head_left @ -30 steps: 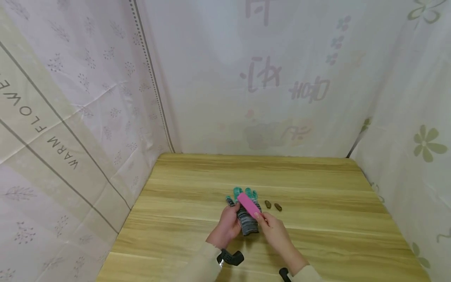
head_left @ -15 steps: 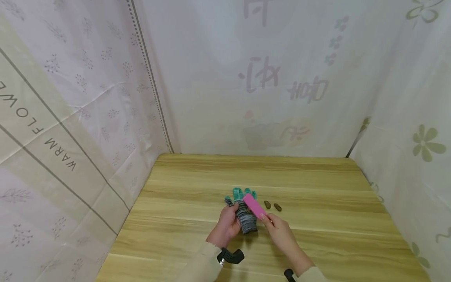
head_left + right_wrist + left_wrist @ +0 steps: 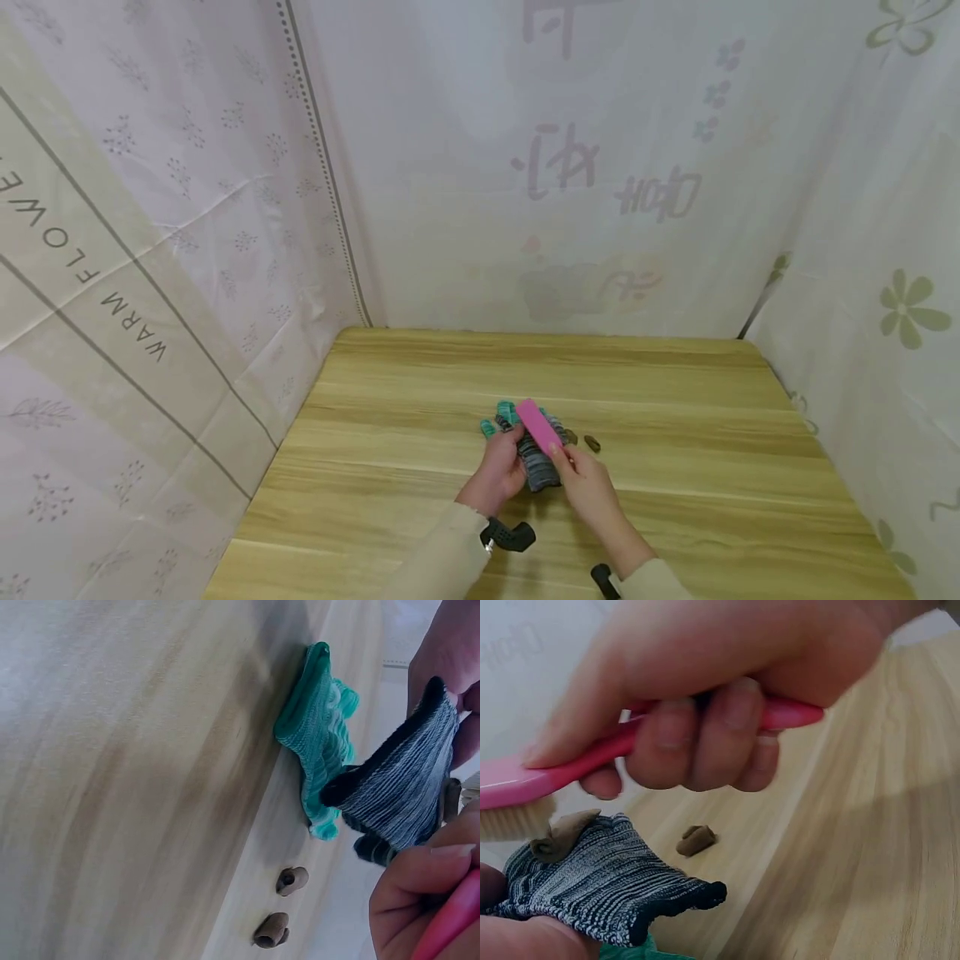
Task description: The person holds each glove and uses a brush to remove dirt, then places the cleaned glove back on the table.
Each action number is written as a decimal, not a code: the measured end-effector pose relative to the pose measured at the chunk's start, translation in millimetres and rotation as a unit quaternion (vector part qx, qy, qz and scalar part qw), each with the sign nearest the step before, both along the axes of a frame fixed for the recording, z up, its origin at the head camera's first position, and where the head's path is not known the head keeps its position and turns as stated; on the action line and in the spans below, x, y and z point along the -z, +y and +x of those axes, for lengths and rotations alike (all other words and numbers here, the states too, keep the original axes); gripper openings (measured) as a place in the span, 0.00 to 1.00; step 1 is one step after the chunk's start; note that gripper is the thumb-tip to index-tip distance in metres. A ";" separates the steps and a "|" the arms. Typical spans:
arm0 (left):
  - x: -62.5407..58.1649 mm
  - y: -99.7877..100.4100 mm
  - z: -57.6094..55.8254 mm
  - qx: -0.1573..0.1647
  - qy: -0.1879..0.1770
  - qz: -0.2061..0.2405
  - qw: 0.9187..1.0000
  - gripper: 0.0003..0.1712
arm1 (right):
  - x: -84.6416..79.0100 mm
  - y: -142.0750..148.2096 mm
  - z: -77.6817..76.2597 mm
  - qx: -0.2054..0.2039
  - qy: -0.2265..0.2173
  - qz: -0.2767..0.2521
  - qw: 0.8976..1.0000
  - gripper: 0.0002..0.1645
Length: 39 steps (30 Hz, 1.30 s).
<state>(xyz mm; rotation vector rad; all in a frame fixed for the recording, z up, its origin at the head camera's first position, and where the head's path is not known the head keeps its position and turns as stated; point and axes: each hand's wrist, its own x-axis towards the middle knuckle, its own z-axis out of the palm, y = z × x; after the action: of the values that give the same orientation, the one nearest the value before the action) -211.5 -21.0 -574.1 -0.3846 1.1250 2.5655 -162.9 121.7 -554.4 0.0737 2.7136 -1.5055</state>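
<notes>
My left hand [image 3: 501, 468] grips a black-and-grey knitted glove [image 3: 543, 470], its thumb lying over the fabric. The right hand [image 3: 588, 490] has its fingers wrapped round the handle of a pink brush [image 3: 537, 425]. In the left wrist view the brush's pale bristles [image 3: 514, 821] face down at the glove. A small brown curled piece [image 3: 568, 832] sits on the knit beside them. Beneath the held glove a green glove [image 3: 319, 742] lies on the table, best seen in the right wrist view.
On the wooden table [image 3: 675, 392], two small brown hollow pieces, one [image 3: 292, 880] and another [image 3: 271, 930], lie right of the gloves. Patterned white curtains [image 3: 465, 167] enclose the table at the back and both sides.
The left hand has shifted right with the grey glove and turned it, so it now overlaps one brown piece in the head view. The brush moved right, then slightly up and back over the glove.
</notes>
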 end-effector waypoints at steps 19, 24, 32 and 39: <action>4.0 7.7 -5.5 -0.027 -0.039 0.022 0.999 0.18 | 26.2 28.9 -15.9 0.001 -0.005 0.053 0.999 0.25; 6.8 6.8 -5.9 -0.028 -0.038 0.026 0.999 0.18 | 30.8 38.8 -18.7 -0.006 -0.014 0.052 0.999 0.27; 8.3 7.2 -3.3 -0.022 -0.031 0.021 0.999 0.21 | 30.7 54.1 -21.3 -0.041 -0.025 0.111 0.993 0.30; 9.7 9.9 -2.0 -0.017 -0.021 0.023 0.999 0.18 | 19.6 54.6 -19.9 -0.011 0.000 0.148 0.989 0.24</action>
<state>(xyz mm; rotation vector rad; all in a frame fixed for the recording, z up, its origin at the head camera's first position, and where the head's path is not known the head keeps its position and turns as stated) -213.6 -11.1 -583.8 -0.4480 1.0516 2.5939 -182.8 176.2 -574.0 0.0528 2.9036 -1.0861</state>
